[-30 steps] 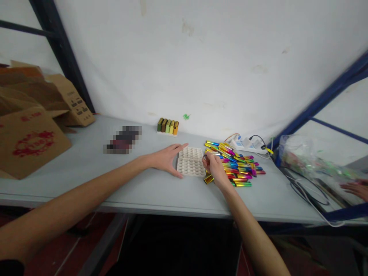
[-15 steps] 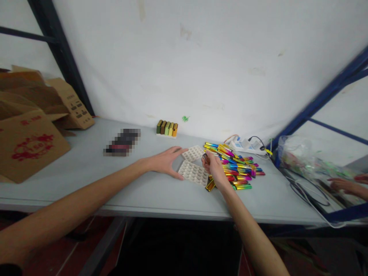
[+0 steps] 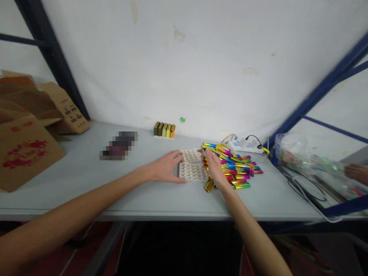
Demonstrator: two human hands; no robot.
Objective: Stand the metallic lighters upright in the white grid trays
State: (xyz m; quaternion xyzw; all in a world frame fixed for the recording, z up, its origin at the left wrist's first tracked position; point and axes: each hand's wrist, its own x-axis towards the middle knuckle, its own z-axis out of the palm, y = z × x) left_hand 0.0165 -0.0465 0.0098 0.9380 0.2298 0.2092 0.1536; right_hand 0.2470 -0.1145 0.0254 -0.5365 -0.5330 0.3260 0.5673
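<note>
Two white trays with rows of round holes lie one behind the other on the grey table, the near tray and the far tray. My left hand is at their left side, fingers and thumb spread, touching the edges. At the right side, my right hand has its fingers curled round a lighter, mostly hidden by the hand. Beside it spreads a pile of shiny multicoloured lighters.
A small block of upright lighters stands near the wall. Cardboard boxes are at the left, beside a blurred dark patch. A power strip, cables and plastic bags lie right. Another person's hand shows far right.
The two trays have been straightened and brought together, with my left hand now against their left edge. My right hand stays by their right side. The other person's hand has moved right.
</note>
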